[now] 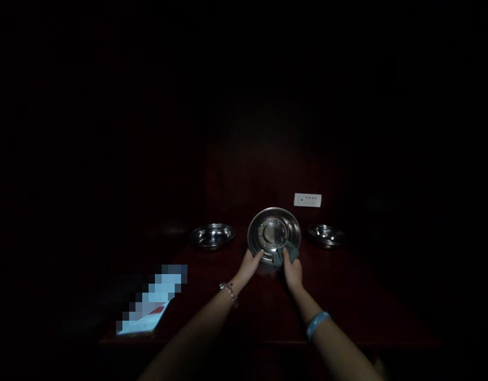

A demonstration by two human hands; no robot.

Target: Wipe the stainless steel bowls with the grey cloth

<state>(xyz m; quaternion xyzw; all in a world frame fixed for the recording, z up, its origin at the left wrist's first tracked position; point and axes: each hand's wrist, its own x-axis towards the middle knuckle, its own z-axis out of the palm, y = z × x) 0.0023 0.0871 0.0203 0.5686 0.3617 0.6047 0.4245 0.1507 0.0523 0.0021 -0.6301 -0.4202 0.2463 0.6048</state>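
A round, shiny metal plate [272,231] is held up above the dark red table, its inside facing me. My left hand [250,264] grips its lower left rim, thumb over the edge. At the lower right, my right hand [292,268] is closed on a grey-green cloth [292,251] that presses against the rim. The fingers of both hands are mostly hidden behind the plate and the cloth.
The dark red table [251,317] runs to a wall with a white socket panel [307,200]. Metal plates [212,235] sit at left; several stacked metal dishes [326,235] stand at right. A lit, pixelated screen [148,312] lies front left. Surroundings are very dark.
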